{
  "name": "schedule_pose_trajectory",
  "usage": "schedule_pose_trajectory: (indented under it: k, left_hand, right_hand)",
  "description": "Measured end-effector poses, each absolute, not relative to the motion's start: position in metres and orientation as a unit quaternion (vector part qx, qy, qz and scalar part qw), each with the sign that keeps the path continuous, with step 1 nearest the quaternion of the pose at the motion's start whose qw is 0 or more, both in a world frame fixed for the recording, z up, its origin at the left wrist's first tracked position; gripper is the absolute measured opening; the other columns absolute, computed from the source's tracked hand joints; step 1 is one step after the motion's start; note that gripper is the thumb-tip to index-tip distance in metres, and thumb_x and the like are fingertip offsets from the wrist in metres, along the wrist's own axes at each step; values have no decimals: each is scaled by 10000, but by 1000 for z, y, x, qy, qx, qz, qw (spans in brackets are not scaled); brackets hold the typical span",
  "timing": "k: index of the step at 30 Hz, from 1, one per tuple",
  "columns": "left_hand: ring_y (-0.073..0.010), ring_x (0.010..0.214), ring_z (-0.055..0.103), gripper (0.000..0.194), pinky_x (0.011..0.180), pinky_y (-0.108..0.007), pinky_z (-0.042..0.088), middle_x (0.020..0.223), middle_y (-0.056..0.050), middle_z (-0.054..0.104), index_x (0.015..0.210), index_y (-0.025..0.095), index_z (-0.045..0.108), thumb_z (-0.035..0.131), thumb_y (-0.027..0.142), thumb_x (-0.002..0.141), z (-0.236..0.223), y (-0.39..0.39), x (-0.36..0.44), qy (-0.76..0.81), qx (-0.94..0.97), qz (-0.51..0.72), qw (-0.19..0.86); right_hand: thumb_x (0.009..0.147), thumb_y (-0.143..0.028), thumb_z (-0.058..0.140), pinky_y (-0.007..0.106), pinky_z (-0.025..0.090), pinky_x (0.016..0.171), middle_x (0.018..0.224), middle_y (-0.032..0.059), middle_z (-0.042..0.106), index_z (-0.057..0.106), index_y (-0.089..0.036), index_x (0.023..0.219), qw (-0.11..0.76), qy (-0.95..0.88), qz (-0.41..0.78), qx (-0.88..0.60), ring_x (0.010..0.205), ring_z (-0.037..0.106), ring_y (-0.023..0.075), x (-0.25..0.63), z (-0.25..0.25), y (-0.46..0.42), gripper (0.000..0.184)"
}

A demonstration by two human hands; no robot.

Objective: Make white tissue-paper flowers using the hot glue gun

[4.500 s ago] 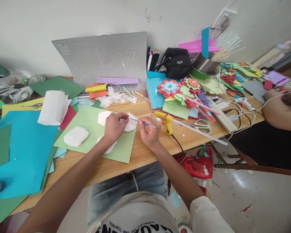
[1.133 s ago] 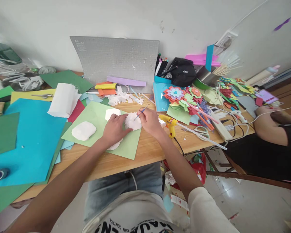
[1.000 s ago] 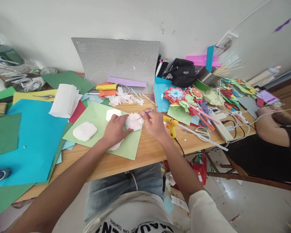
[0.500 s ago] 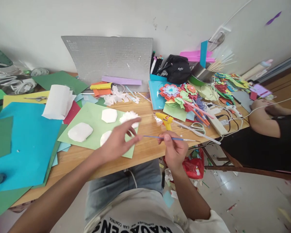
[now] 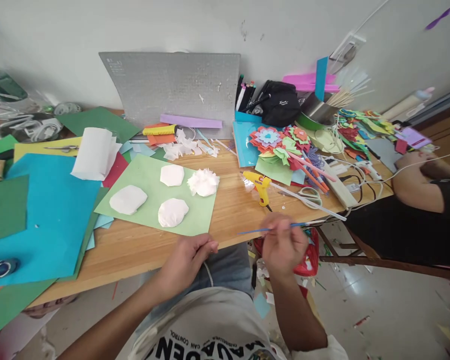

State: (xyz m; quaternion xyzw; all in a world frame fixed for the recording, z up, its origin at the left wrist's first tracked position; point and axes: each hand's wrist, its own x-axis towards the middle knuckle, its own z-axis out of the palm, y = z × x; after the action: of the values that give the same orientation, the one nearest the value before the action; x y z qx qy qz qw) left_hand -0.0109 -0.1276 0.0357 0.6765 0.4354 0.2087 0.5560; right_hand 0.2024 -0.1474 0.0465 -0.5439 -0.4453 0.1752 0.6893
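Right hand (image 5: 285, 250): pinching thin blue stick (image 5: 253, 231), long axis running left-right. Left hand (image 5: 183, 262): fingers curled narrow by near table edge, nothing visible in them. Ruffled white paper (image 5: 203, 183) on right part of light green sheet (image 5: 197, 217), on far side of both hands, left of stick; left hand nearer.

Pale wall (image 5: 195, 30) behind, glossy tiled floor (image 5: 375, 305) below.
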Motion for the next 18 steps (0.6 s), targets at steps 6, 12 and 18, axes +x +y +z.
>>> schedule_pose_trajectory:
  k: [6,12,18]
  left_hand:
    - [-129,533,418,438,532,-259,314,554,23,464,624,209,488,331,402,985,32,-160,-35,412,721,171,531]
    - [-247,820,597,273,738,-378,448,848,-89,660,867,215,642,426,359,950,39,-129,-29,410,867,191,209]
    - [-378,1367,364,453,1091,-521,320,1416,-216,470,1318,105,535,479,330,930,10,-88,-22,475,870,136,9]
  right_hand:
    - [958,-424,416,292,411,560,653,15,567,540,-222,708,493,-568,237,-615,580,529,155,210,51,-114,344]
    - [796,-622,590,293,392,594,663,64,652,623,-192,736,235,-614,118,-744,640,589,204,170,23,-50,436]
    - [914,-325,493,286,381,624,845,120,722,686,-167,846,159,-618,84,-766,752,631,214,162,11,-35,259]
